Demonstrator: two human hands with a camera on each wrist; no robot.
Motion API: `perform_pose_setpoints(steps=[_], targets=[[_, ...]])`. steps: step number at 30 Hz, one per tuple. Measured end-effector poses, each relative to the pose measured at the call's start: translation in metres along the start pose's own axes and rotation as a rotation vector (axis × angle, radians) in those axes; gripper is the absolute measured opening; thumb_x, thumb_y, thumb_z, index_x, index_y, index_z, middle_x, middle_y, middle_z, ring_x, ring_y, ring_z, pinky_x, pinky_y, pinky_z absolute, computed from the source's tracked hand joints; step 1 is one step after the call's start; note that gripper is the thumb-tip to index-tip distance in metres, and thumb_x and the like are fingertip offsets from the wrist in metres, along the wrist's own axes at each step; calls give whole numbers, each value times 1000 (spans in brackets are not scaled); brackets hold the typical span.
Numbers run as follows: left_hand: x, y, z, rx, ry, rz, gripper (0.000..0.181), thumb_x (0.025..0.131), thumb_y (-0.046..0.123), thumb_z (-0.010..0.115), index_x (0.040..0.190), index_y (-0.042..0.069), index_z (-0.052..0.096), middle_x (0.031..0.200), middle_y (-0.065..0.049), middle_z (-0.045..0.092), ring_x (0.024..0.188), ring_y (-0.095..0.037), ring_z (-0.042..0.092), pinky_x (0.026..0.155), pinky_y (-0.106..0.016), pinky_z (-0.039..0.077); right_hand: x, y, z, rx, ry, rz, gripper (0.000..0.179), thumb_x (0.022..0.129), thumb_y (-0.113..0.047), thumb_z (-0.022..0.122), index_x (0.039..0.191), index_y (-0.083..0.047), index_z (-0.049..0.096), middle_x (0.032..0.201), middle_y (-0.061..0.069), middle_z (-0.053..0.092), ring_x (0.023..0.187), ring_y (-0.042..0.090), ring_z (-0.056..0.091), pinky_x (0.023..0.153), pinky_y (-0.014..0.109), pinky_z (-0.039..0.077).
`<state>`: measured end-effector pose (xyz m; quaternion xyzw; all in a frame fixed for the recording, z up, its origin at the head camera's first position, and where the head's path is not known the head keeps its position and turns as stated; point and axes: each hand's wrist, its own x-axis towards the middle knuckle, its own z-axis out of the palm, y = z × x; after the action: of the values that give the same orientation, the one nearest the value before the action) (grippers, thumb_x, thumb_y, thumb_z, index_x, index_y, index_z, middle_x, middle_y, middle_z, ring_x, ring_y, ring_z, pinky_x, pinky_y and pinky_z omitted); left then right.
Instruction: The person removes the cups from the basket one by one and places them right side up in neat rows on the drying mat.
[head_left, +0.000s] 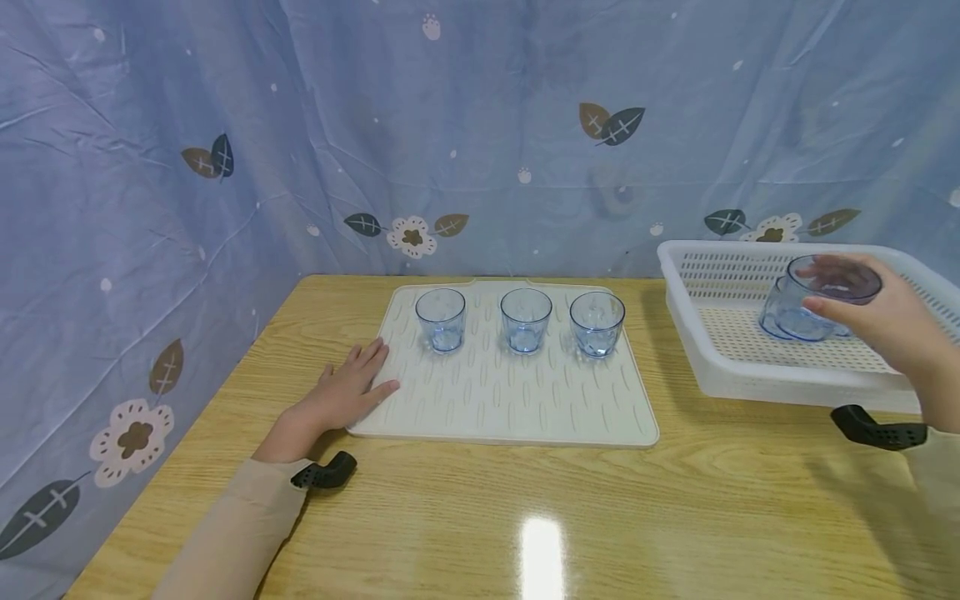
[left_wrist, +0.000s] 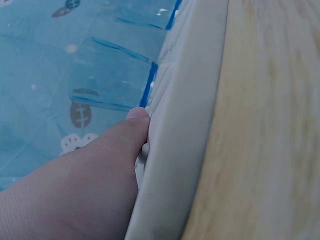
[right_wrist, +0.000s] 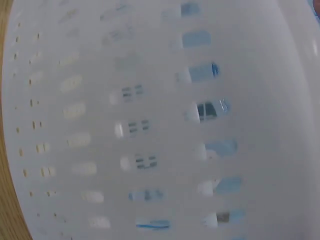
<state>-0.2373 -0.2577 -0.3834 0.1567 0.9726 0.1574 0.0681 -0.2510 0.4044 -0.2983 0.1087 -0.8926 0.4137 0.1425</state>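
My left hand (head_left: 341,392) rests with straight fingers on the left edge of a white ribbed drying mat (head_left: 495,417). In the left wrist view its thumb (left_wrist: 117,142) touches the mat's rim. Three clear blue glasses stand in a row on the mat: a left glass (head_left: 441,321), a middle glass (head_left: 526,321) and a right glass (head_left: 597,325). At the far right, my right hand (head_left: 900,317) grips another blue glass (head_left: 806,312) from above, inside the white basket (head_left: 787,381). Behind it shows part of a further glass (head_left: 770,312). The right wrist view is filled by the basket's slotted wall (right_wrist: 165,110).
The mat and basket stand on a wooden table (head_left: 420,517), with a strip of tabletop between them. A blue patterned curtain (head_left: 487,125) hangs behind the table and along its left side. A bright light reflection lies near the table's front.
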Motion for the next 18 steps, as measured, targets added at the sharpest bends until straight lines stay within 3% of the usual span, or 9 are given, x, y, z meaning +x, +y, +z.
perform_pose_setpoints(steps=[6,14,18], targets=[[-1,1,-1,-4,-6,-9,80,109,55,39,164,2,15,171,-18,6,153,-47,0,109,-79,3,2,-14,7,15,12,8,52,103,-13,65,142,-38,41,118,-31,48,104,-13,45,80,3,37],[0,2,-2,-4,-7,-8,81,108,56,40,164,3,16,170,-17,7,153,-46,0,110,-79,3,3,-34,17,117,61,-13,55,101,-5,66,141,-34,43,120,-24,51,108,-13,50,89,4,39],[-1,1,-2,-6,-7,-10,81,108,55,40,164,2,16,171,-17,7,153,-46,0,110,-79,3,4,-46,23,142,51,-7,56,100,-5,67,141,-35,44,121,-24,53,107,-13,52,86,4,41]])
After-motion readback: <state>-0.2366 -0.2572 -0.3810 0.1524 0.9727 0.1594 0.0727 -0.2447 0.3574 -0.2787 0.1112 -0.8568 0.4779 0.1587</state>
